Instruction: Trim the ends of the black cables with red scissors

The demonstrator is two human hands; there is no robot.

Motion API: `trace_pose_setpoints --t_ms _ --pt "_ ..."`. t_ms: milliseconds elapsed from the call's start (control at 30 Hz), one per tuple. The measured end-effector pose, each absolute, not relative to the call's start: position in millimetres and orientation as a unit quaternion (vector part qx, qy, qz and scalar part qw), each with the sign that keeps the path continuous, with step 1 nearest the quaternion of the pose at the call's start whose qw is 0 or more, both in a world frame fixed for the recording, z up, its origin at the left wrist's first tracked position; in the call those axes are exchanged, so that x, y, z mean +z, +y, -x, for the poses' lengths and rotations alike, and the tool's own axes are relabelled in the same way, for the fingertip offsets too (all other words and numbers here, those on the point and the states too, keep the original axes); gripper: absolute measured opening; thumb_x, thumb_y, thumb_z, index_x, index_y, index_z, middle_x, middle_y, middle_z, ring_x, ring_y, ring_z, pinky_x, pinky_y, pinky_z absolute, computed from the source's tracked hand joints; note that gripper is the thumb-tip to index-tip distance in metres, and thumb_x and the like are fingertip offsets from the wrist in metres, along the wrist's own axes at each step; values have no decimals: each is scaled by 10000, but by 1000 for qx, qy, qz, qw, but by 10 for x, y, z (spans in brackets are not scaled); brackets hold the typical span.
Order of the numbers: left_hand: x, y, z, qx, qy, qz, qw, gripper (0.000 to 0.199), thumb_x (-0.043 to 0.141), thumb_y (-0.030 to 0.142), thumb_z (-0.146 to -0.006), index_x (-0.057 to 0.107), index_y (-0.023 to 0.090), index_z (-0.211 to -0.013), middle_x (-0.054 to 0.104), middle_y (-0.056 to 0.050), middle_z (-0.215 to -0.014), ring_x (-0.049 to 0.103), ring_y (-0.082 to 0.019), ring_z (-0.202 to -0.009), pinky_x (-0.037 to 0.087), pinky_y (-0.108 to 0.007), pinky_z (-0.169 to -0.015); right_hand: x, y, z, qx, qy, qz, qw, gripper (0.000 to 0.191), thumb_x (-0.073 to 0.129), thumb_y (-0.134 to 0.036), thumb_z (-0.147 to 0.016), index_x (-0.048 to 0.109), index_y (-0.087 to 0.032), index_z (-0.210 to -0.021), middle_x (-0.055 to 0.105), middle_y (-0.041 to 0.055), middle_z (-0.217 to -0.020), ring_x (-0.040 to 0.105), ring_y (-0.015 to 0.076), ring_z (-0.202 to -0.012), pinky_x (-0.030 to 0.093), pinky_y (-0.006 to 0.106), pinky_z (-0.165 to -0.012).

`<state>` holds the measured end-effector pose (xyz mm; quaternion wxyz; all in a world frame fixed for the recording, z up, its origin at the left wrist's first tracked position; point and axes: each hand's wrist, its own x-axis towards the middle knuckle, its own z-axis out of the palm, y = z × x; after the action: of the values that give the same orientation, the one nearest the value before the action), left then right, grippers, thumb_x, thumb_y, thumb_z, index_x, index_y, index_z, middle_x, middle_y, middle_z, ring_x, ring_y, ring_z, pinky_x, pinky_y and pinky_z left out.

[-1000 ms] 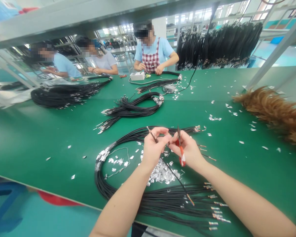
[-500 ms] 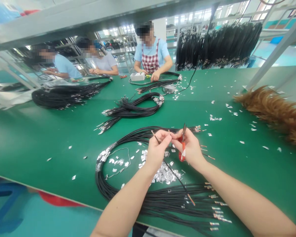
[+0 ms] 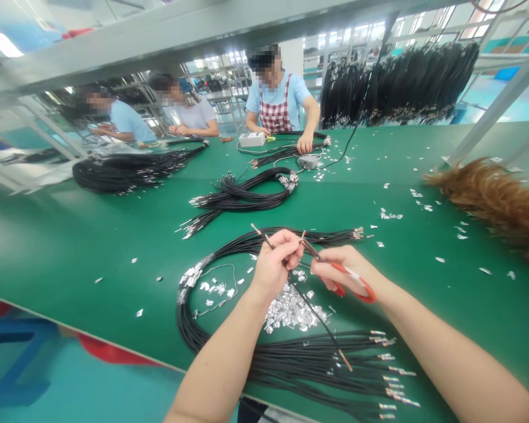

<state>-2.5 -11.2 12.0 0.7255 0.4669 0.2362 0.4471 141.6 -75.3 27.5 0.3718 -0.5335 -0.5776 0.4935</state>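
My left hand (image 3: 277, 258) is closed around a thin black cable (image 3: 311, 305) whose stripped end with coloured wires hangs down to the lower right. Another cable end pokes out above the fist to the left. In my right hand (image 3: 346, 267) are small scissors with red-orange handles (image 3: 361, 288). Their blades point left and meet the exposed wire end at my left fingertips; whether they are closed on it I cannot tell. Under both hands lies a curved bundle of black cables (image 3: 229, 352) with bare ends at the right, around a heap of silvery foil scraps (image 3: 293, 308).
Further back on the green table (image 3: 127, 229) are a looped cable bundle (image 3: 255, 191) and a long one (image 3: 132, 170). A brown fluffy duster (image 3: 494, 205) lies right. Across the table, a co-worker in a checked apron (image 3: 275, 114) handles cables; others sit farther left.
The scissors have swung from upright in my right hand to pointing left, with their blades now at the wire end. My hands have parted slightly, and the view has shifted a little.
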Motion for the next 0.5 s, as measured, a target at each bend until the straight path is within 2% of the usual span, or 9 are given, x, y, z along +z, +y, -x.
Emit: trace_pose_setpoints --t_ms 133,233,300,400,500 --pt "108 -121 21 452 228 -476 719 132 533 154 -681 466 139 -569 486 28 -492 309 -38 -384 165 -197 -396 251 -757 -1428 562 -559 462 398 285 517 -384 -766 556 -147 -612 505 -31 -406 428 77 -342 360 208 -370" --pt "105 -112 19 460 222 -472 719 139 526 136 -662 451 139 -545 473 34 -488 299 -33 -375 158 -191 -386 237 -765 -1409 574 -542 459 407 275 503 -376 -782 554 -141 -647 440 -60 -343 358 59 -296 290 185 -330" --pt "102 -106 12 459 216 -475 719 139 534 150 -672 465 139 -551 497 25 -522 334 -38 -389 197 -188 -387 251 -772 -1405 555 -538 468 429 272 498 -377 -787 534 -153 -639 393 -77 -319 327 56 -283 270 186 -325" --pt "80 -111 -12 420 217 -508 720 90 569 214 -708 556 141 -658 595 -22 -684 488 -81 -536 358 -211 -492 320 -794 -1447 444 -535 520 496 222 569 -364 -746 508 -178 -641 409 -74 -376 361 68 -326 303 203 -350" --pt "20 -137 -55 368 227 -559 707 110 620 231 -691 611 141 -755 625 -63 -891 548 -130 -751 416 -248 -650 402 -829 -1516 274 -558 554 553 201 677 -305 -661 528 -205 -751 546 -20 -607 495 111 -514 411 237 -476"
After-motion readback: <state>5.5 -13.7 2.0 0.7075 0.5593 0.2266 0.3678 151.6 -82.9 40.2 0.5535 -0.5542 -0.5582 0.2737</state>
